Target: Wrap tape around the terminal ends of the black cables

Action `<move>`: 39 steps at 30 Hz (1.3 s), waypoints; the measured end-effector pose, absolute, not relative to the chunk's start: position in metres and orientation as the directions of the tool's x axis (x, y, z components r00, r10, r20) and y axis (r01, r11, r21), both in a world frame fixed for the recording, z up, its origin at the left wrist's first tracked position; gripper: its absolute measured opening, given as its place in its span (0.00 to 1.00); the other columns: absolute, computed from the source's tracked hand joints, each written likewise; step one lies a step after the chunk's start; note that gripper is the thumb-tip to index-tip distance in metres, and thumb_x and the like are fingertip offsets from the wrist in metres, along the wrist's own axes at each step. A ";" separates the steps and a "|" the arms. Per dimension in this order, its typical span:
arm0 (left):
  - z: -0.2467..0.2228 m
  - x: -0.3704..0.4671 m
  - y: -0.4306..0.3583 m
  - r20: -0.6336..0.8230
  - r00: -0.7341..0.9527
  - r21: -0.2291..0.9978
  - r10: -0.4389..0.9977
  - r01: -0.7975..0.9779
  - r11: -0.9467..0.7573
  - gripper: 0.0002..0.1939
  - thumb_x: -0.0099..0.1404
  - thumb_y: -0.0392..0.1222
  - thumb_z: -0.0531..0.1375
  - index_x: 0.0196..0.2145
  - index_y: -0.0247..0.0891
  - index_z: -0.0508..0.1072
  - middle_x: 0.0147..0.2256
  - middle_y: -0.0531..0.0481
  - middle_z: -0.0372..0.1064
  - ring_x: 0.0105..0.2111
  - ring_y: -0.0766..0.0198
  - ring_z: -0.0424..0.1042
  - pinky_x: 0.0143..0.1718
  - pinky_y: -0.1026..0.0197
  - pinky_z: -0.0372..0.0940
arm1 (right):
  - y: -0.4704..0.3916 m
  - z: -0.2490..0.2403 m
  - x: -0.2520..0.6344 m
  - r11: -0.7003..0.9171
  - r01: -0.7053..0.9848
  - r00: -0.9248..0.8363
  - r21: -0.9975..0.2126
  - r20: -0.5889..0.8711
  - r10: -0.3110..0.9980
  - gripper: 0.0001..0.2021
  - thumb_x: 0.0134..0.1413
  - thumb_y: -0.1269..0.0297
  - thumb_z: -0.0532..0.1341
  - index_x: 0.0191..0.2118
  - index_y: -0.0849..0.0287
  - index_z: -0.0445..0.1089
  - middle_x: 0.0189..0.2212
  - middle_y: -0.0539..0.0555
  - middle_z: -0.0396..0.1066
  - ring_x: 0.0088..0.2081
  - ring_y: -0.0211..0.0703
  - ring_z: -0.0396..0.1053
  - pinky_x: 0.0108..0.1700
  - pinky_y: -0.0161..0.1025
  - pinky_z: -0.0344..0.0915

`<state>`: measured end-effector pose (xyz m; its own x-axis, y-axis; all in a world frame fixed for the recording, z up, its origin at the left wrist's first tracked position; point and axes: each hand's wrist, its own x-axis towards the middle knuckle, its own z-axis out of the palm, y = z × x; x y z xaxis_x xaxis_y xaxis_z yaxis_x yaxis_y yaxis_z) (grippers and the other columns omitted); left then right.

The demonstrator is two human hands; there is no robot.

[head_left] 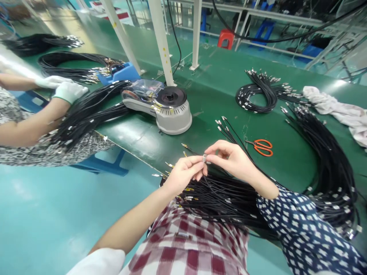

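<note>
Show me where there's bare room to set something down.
Bare green tabletop shows between the tape dispenser and the coiled black cables, and again between the orange scissors and the rightmost cable bundle. Crowded: beneath the left hand and right hand, where cables pile up.

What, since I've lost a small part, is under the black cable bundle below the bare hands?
Checked cloth shows along the near side of the black cable bundle, and green table beyond its far side. What lies directly beneath is covered by the cables.

The connector (204,157) looks like shiny metal, the cables (229,191) smooth plastic, the tabletop (212,95) glossy, the rag (335,106) cloth.
</note>
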<state>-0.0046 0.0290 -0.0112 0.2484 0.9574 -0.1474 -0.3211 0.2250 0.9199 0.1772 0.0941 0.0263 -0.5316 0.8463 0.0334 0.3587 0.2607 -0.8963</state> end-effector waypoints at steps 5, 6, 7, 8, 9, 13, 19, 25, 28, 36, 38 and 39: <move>-0.026 -0.004 0.031 -0.185 0.217 0.903 0.959 -0.348 0.253 0.19 0.67 0.51 0.60 0.44 0.31 0.79 0.26 0.50 0.69 0.18 0.75 0.59 0.21 0.67 0.49 | 0.140 0.033 0.141 0.110 0.260 -0.427 -0.959 -0.012 0.904 0.10 0.51 0.59 0.67 0.34 0.60 0.77 0.27 0.51 0.74 0.23 0.33 0.60 0.25 0.34 0.59; -0.029 -0.004 0.032 -0.199 0.219 0.899 0.955 -0.348 0.267 0.21 0.66 0.52 0.61 0.43 0.30 0.79 0.25 0.49 0.69 0.18 0.75 0.59 0.20 0.67 0.48 | 0.152 0.035 0.131 0.068 0.233 -0.377 -0.970 -0.025 0.926 0.09 0.49 0.60 0.68 0.34 0.61 0.77 0.26 0.50 0.73 0.22 0.33 0.60 0.25 0.33 0.59; -0.032 -0.004 0.032 -0.213 0.220 0.894 0.952 -0.349 0.281 0.22 0.65 0.53 0.62 0.43 0.30 0.79 0.25 0.49 0.69 0.17 0.75 0.59 0.20 0.67 0.47 | 0.164 0.037 0.120 0.037 0.206 -0.336 -0.978 -0.035 0.941 0.09 0.48 0.61 0.68 0.34 0.61 0.78 0.25 0.50 0.72 0.22 0.32 0.59 0.25 0.33 0.58; -0.035 -0.004 0.032 -0.223 0.222 0.890 0.949 -0.352 0.291 0.22 0.64 0.54 0.62 0.43 0.29 0.79 0.24 0.49 0.69 0.17 0.75 0.59 0.19 0.67 0.47 | 0.175 0.038 0.109 0.013 0.181 -0.304 -0.983 -0.043 0.952 0.08 0.47 0.62 0.68 0.34 0.61 0.78 0.25 0.49 0.72 0.21 0.31 0.59 0.25 0.32 0.58; -0.037 -0.004 0.033 -0.229 0.226 0.886 0.947 -0.355 0.299 0.23 0.64 0.55 0.62 0.43 0.29 0.79 0.24 0.49 0.69 0.17 0.75 0.59 0.19 0.67 0.47 | 0.185 0.039 0.097 -0.006 0.160 -0.290 -0.987 -0.053 0.956 0.08 0.47 0.63 0.68 0.33 0.62 0.77 0.25 0.50 0.72 0.21 0.30 0.59 0.24 0.32 0.57; -0.038 -0.006 0.034 -0.238 0.244 0.874 0.940 -0.369 0.316 0.24 0.63 0.56 0.62 0.42 0.29 0.79 0.24 0.48 0.70 0.16 0.74 0.60 0.19 0.67 0.47 | 0.200 0.038 0.054 -0.094 0.128 -0.345 -0.987 -0.133 0.929 0.11 0.48 0.59 0.68 0.29 0.64 0.75 0.27 0.54 0.74 0.19 0.29 0.58 0.21 0.31 0.55; -0.036 -0.008 0.035 -0.252 0.261 0.848 0.932 -0.404 0.342 0.27 0.60 0.59 0.64 0.40 0.29 0.80 0.22 0.48 0.70 0.15 0.74 0.59 0.18 0.66 0.46 | 0.186 0.038 0.025 -0.155 0.095 -0.366 -0.983 -0.179 0.913 0.15 0.47 0.54 0.68 0.29 0.64 0.74 0.24 0.53 0.72 0.18 0.27 0.55 0.19 0.30 0.50; -0.039 -0.008 0.036 -0.235 0.288 0.828 0.928 -0.441 0.346 0.27 0.59 0.61 0.64 0.39 0.29 0.80 0.22 0.47 0.70 0.15 0.73 0.59 0.18 0.66 0.49 | 0.195 0.056 0.025 0.182 0.192 -0.354 -0.964 0.105 0.930 0.13 0.52 0.54 0.65 0.33 0.60 0.76 0.28 0.53 0.75 0.24 0.35 0.63 0.26 0.34 0.58; -0.040 -0.009 0.036 -0.234 0.284 0.819 0.930 -0.457 0.346 0.27 0.59 0.61 0.65 0.38 0.29 0.80 0.22 0.47 0.70 0.15 0.73 0.60 0.18 0.66 0.51 | 0.216 0.064 0.020 0.503 0.511 -0.336 -0.697 0.377 0.863 0.13 0.62 0.56 0.58 0.42 0.55 0.76 0.35 0.54 0.77 0.32 0.42 0.69 0.34 0.37 0.61; -0.034 -0.008 0.033 -0.247 0.260 0.803 0.933 -0.485 0.348 0.27 0.58 0.61 0.65 0.37 0.29 0.77 0.25 0.44 0.74 0.14 0.71 0.64 0.15 0.67 0.51 | 0.201 0.075 0.047 0.663 0.422 -0.472 -0.618 0.475 0.743 0.15 0.67 0.56 0.54 0.51 0.57 0.70 0.44 0.57 0.76 0.43 0.47 0.69 0.45 0.41 0.65; -0.030 -0.009 0.031 -0.251 0.277 0.783 0.927 -0.504 0.363 0.26 0.58 0.60 0.65 0.37 0.29 0.75 0.27 0.42 0.75 0.14 0.68 0.68 0.14 0.67 0.53 | 0.178 0.074 0.077 0.455 0.281 -0.453 -0.845 0.302 0.839 0.20 0.66 0.48 0.53 0.44 0.59 0.72 0.37 0.57 0.77 0.35 0.43 0.70 0.38 0.38 0.66; -0.028 -0.010 0.030 -0.247 0.282 0.779 0.927 -0.511 0.363 0.25 0.59 0.59 0.65 0.38 0.30 0.75 0.27 0.42 0.75 0.15 0.66 0.70 0.14 0.67 0.56 | 0.166 0.071 0.094 0.320 0.258 -0.491 -0.912 0.161 0.856 0.24 0.66 0.44 0.51 0.39 0.60 0.74 0.32 0.56 0.76 0.30 0.41 0.68 0.34 0.38 0.65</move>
